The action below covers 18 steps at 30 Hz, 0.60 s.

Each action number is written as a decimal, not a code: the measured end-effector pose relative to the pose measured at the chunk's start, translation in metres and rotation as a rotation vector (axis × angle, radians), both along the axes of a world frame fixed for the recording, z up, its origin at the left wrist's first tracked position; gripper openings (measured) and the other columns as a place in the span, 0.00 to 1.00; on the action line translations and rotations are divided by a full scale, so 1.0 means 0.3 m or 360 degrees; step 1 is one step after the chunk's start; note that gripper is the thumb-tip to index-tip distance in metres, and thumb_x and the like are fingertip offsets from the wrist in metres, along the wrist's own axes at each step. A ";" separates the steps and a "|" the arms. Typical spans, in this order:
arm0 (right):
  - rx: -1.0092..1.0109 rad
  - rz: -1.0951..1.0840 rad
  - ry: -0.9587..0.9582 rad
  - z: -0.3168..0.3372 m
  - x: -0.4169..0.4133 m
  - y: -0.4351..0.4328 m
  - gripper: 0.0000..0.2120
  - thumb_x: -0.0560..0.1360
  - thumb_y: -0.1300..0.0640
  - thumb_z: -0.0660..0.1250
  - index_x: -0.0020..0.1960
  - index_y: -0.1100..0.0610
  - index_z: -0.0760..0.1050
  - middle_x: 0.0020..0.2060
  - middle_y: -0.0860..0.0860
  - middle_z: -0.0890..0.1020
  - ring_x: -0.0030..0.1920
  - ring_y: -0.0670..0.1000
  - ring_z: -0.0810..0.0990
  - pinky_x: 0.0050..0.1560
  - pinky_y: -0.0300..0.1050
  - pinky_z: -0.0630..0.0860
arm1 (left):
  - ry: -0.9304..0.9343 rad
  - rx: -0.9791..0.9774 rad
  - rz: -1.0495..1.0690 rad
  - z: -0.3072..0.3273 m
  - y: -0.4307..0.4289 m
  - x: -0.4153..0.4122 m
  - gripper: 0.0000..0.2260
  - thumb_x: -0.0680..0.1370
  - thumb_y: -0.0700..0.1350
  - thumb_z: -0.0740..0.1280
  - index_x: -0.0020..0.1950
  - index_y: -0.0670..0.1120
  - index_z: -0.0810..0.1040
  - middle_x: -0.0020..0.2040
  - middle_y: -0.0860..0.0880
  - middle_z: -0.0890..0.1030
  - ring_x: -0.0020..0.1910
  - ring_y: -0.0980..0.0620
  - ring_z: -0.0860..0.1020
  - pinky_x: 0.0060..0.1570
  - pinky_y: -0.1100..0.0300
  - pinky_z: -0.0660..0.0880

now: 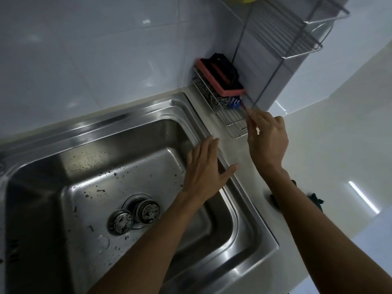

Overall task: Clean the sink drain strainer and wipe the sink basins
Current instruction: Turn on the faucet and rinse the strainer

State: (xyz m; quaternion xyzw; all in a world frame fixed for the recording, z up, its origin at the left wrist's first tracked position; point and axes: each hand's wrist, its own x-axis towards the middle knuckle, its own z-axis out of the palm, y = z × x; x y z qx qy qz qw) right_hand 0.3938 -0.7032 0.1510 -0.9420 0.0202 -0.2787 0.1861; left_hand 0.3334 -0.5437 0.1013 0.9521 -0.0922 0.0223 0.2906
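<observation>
Pale tiles (pixel 84 49) back the bench (pixel 233 149). My right grip (pixel 267 134) pinches a brush (pixel 235 103) at the rack (pixel 231 122) beside the sink (pixel 127 115); left grip (pixel 206 166) released over its rim. Strainer (pixel 147 211) sits in the sink's drain. Snagged bristles could topple the sponge (pixel 220 81).

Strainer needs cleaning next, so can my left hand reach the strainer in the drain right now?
Probably yes. The left hand is open and empty over the right rim of the sink, and nothing lies between it and the strainer.
</observation>
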 end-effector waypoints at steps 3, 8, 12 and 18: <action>-0.0031 0.0008 0.0014 -0.015 0.023 -0.005 0.13 0.83 0.49 0.64 0.65 0.47 0.81 0.59 0.43 0.84 0.48 0.51 0.75 0.36 0.42 0.68 | 0.0037 0.0010 0.0014 -0.015 0.024 0.001 0.40 0.81 0.70 0.57 0.84 0.46 0.56 0.85 0.47 0.57 0.83 0.49 0.55 0.81 0.49 0.52; -0.0067 0.0085 0.0150 -0.029 0.037 0.002 0.19 0.82 0.38 0.61 0.67 0.45 0.80 0.61 0.42 0.83 0.50 0.51 0.75 0.36 0.41 0.67 | 0.0031 -0.0009 0.0027 -0.009 0.037 -0.002 0.39 0.81 0.69 0.57 0.84 0.45 0.57 0.84 0.46 0.58 0.83 0.49 0.55 0.81 0.47 0.54; -0.0156 0.0156 0.0204 -0.039 0.021 0.014 0.33 0.77 0.26 0.56 0.67 0.48 0.79 0.63 0.44 0.82 0.52 0.52 0.75 0.37 0.40 0.63 | 0.0075 0.0012 0.0038 0.004 0.045 -0.003 0.40 0.80 0.70 0.56 0.84 0.46 0.56 0.84 0.47 0.56 0.83 0.50 0.55 0.81 0.45 0.55; -0.0195 0.0184 0.0261 -0.034 0.015 0.014 0.41 0.73 0.20 0.54 0.70 0.49 0.77 0.66 0.44 0.79 0.58 0.52 0.74 0.40 0.40 0.69 | 0.0113 0.0018 0.0045 0.011 0.050 -0.014 0.41 0.80 0.71 0.55 0.84 0.46 0.55 0.85 0.48 0.55 0.83 0.50 0.53 0.81 0.42 0.55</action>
